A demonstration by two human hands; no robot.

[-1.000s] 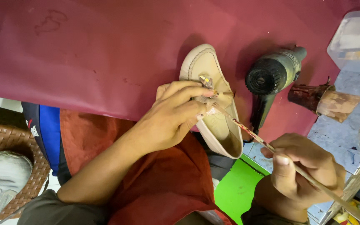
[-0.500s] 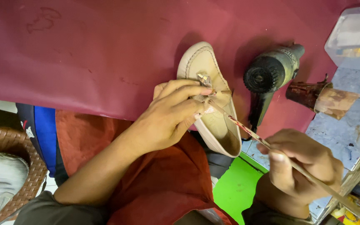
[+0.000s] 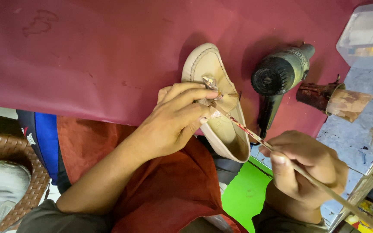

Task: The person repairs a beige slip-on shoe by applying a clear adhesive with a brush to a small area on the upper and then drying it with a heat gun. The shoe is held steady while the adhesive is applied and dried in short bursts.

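Beige leather loafer (image 3: 221, 125) overhangs the near edge of the maroon worktop (image 3: 87, 56). Left hand (image 3: 178, 121) fingers clamped on its vamp ornament; right hand (image 3: 307, 168) fingers pinched on a thin wooden stick (image 3: 255, 138), tip at the ornament. Dark heat gun (image 3: 277, 77) just right; worktop's left half open.

A maroon-covered bench (image 3: 87, 64) carries a beige shoe (image 3: 221, 125), a dark heat gun (image 3: 279, 77) and a stained pot (image 3: 318, 96).
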